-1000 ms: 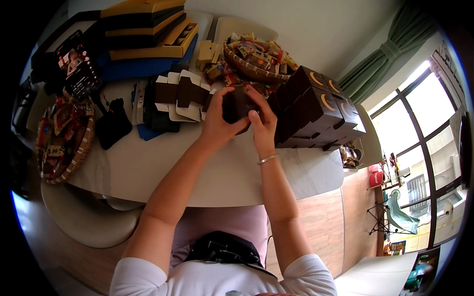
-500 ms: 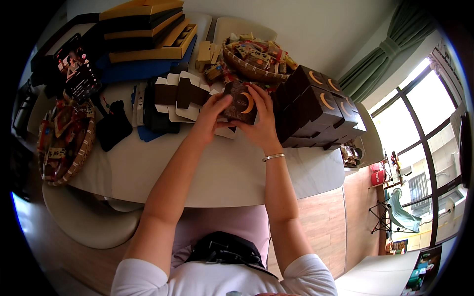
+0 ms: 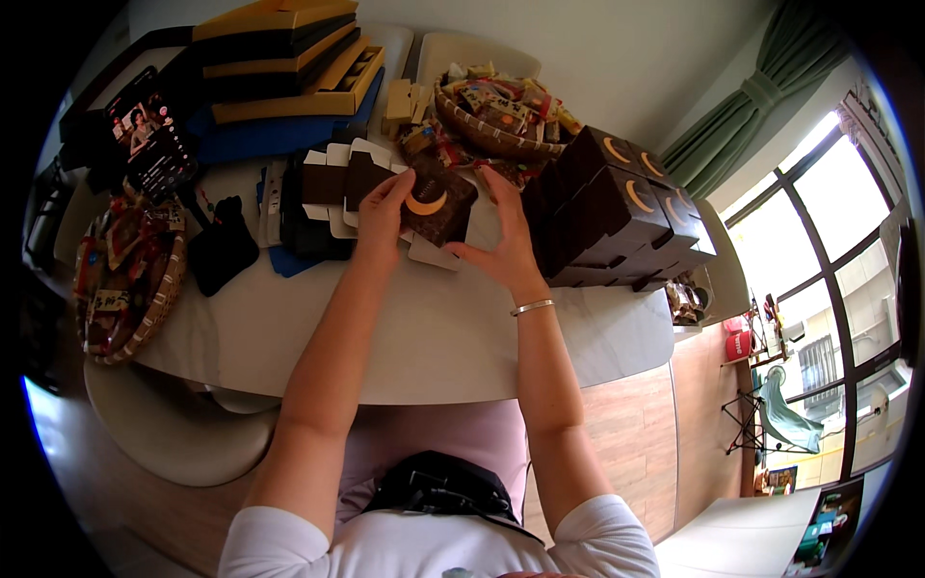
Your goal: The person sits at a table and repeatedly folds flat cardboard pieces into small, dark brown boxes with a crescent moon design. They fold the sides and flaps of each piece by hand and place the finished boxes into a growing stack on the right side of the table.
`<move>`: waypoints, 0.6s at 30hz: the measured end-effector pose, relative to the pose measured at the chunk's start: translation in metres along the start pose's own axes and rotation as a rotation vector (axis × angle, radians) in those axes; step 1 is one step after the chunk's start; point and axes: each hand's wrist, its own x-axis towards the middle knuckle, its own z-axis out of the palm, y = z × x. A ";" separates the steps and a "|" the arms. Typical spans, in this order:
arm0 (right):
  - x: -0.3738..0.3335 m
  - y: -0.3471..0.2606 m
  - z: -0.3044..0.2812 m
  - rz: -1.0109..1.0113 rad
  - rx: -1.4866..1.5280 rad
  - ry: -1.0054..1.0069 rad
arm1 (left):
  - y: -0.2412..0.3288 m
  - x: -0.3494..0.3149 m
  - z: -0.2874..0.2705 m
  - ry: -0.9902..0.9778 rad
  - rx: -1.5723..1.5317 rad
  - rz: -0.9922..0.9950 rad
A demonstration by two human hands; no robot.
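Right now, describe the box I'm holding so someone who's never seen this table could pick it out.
On the white table, look left of the stack of assembled brown boxes, in front of the wicker basket. The box sits between the left hand and right hand. Unlike its neighbours, it is half-folded, with white flaps sticking out.

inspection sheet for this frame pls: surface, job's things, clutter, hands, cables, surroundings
Surface: pale rounded table, near half bare.
Job's things: dark brown box with an orange crescent, held between both hands; flat box blanks lie left of it; finished brown boxes are stacked on the right.
Clutter: wicker basket of wrapped sweets at the back, another basket at the left edge, yellow and black trays, dark pouch.
Hands: left hand and right hand both grip the box.
Cables: nothing seen.
Surroundings: green curtain, window, wood floor.
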 end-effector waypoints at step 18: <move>0.000 -0.067 -0.039 -0.100 -0.357 0.162 | 0.008 -0.035 0.048 -0.282 -0.268 0.328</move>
